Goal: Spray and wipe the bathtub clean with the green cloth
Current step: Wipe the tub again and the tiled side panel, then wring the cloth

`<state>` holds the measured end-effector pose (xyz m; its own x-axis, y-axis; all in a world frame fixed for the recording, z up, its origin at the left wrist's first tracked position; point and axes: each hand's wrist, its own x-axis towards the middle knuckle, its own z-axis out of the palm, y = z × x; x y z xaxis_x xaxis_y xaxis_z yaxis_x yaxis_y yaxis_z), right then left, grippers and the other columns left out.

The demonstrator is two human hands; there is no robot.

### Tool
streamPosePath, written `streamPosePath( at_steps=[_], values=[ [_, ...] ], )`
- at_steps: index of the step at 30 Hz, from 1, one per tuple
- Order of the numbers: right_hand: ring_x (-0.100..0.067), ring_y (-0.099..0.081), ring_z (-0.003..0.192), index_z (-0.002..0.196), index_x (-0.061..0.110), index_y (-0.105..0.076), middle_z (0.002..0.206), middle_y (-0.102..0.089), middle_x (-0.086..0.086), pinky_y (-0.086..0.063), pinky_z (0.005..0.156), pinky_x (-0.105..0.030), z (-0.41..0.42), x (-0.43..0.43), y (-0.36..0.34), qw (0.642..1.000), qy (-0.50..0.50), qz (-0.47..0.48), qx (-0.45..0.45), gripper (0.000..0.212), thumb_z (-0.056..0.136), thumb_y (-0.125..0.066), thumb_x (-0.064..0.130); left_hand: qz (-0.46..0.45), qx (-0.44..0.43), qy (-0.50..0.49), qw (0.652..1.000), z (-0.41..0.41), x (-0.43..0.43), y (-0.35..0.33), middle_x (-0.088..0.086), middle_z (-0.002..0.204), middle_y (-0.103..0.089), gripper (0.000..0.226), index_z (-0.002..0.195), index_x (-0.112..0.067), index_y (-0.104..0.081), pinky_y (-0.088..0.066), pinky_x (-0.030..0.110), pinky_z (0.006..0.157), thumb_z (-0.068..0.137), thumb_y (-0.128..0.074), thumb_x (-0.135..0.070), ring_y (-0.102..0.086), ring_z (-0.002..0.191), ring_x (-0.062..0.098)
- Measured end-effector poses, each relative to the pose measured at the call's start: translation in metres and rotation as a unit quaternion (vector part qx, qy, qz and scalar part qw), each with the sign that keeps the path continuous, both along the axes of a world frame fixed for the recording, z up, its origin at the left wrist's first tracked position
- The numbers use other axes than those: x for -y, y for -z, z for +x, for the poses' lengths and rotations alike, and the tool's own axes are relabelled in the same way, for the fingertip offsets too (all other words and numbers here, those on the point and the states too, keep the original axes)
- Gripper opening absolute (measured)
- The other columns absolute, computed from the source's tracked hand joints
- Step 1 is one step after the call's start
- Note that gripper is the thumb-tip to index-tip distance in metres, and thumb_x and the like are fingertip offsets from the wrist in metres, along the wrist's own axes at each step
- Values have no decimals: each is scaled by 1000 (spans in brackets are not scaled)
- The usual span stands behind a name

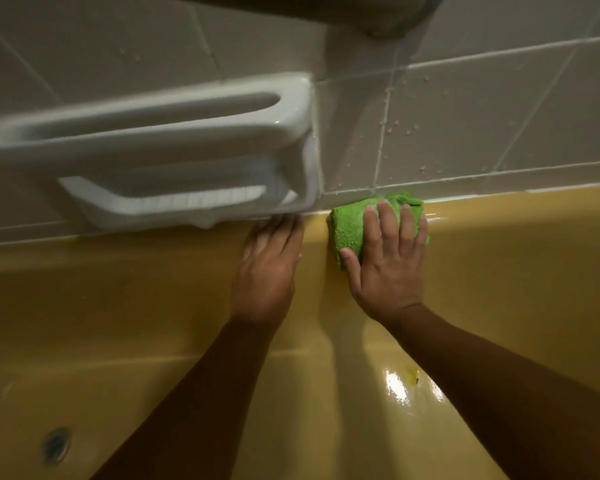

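Bathtub rim [499, 206], fingers [387, 218] flat on cloth [349, 230]

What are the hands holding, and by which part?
Nothing is gripped. The right hand presses the green cloth flat on the bathtub rim, fingers spread across it; the left hand rests bare on the bathtub.

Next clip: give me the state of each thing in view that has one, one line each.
green cloth: folded, pressed against the tub's far rim.
right hand: flat on the cloth, fingers straight.
left hand: flat on the tub wall, holding nothing.
bathtub: glossy, with bright glare on its floor.
wall tiles: dotted with droplets.
soap dish: fixed to the wall.
drain: too blurred to tell.
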<state>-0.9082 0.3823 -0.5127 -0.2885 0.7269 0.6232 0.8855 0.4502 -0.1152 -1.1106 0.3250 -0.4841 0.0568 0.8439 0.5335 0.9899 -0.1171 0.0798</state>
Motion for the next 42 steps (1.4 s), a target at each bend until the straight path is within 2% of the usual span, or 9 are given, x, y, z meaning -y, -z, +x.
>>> streamPosePath(
  at_steps=[10,19,22,28,32,35,37,40,42],
  values=[
    [-47,-21,150,159,6,-27,163,-25,-19,-10,125,-65,-109,30,4,1000,-17,9,1,71,107,-38,54,-15,-5,-35,999,-116,40,-4,12,150,-54,69,149,-6,-52,-44,53,112,86,-77,1,-39,139,31],
    [-46,-20,151,159,6,-27,163,-24,-20,-11,124,-66,-200,58,4,1000,-12,-13,-4,71,107,-39,53,-47,-10,-69,996,-197,72,-20,5,152,-53,70,154,-14,-47,-40,52,114,89,-73,-7,-43,140,34],
    [-47,-21,149,159,7,-26,163,-26,-20,-10,125,-65,-238,69,1,1000,-24,-9,3,71,107,-40,53,-65,32,-113,991,-234,83,-24,10,149,-53,64,154,-11,-46,-43,49,112,94,-69,-13,-45,135,37],
    [-45,-22,149,158,7,-29,163,-27,-19,-7,125,-61,-313,92,-7,999,-44,-29,9,70,106,-41,52,-99,139,-79,982,-274,97,-46,8,144,-61,63,141,-12,-62,-48,40,110,82,-48,7,-55,133,32],
    [-43,-23,149,156,8,-34,161,-34,-20,-10,124,-58,-349,105,-19,994,-89,-63,23,66,105,-50,47,-110,335,-196,915,-268,103,-76,-3,105,-68,34,122,-18,-71,-42,29,75,101,-45,-12,-61,95,20],
    [-43,-23,151,159,9,-30,164,-31,-19,-13,125,-58,-354,110,-30,984,-140,-106,41,73,102,-56,47,-120,559,-204,795,-266,101,-78,0,104,-71,20,117,-15,-67,-44,16,58,107,-53,-26,-67,89,15],
    [-44,-22,152,161,8,-25,166,-27,-19,-16,125,-60,-344,109,-39,973,-177,-131,75,89,95,-66,51,-119,647,-196,727,-264,100,-78,7,103,-74,17,112,-12,-67,-51,19,49,104,-61,-26,-70,84,18],
    [-43,-18,154,163,7,-20,169,-21,-18,-20,126,-60,-320,103,-55,948,-250,-174,97,104,87,-74,55,-130,638,-213,728,-254,103,-78,4,95,-76,12,98,-21,-67,-64,44,75,100,-66,-33,-74,89,25],
    [-40,-13,156,165,9,-16,171,-15,-16,-16,128,-56,-305,100,-66,925,-299,-220,85,107,88,-70,60,-137,652,-220,713,-245,109,-81,3,98,-75,16,103,-21,-67,-61,45,84,101,-64,-36,-73,93,24]
  ],
)
